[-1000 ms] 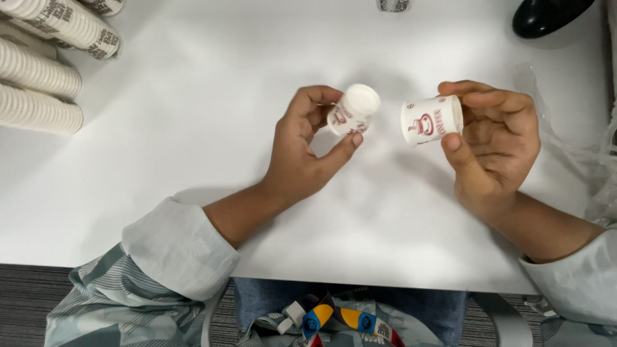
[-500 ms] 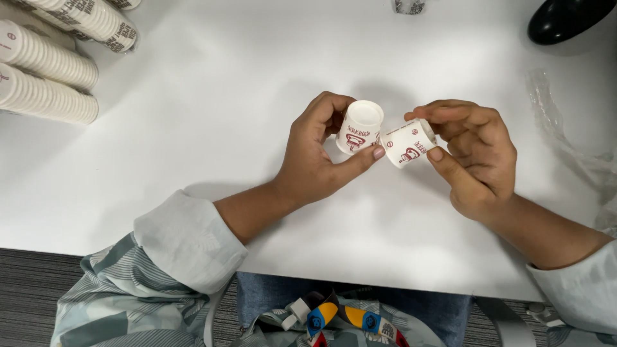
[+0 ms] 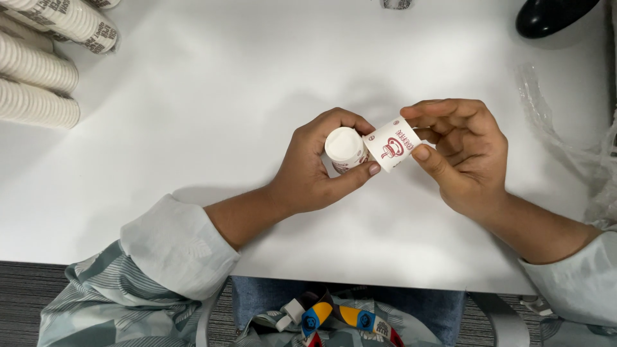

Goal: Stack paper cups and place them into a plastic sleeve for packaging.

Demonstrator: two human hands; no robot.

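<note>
White tabletop fills the head view, with grey carpet showing below its near edge. Near the middle of the table, the person's left hand curls around a small white paper cup, its fingers wrapped over the far side and the thumb pressed along the near side, the cup's closed white end facing up toward the camera. Just right of that cup, and touching it, a second paper cup with a red printed design lies tilted on its side, pinched between the thumb and bent fingers of the right hand. Far left of the held cups, sleeves of stacked paper cups lie on their sides. Far right of them, crumpled clear plastic wrap rests by the table edge, and a black rounded object sits beyond it.
</note>
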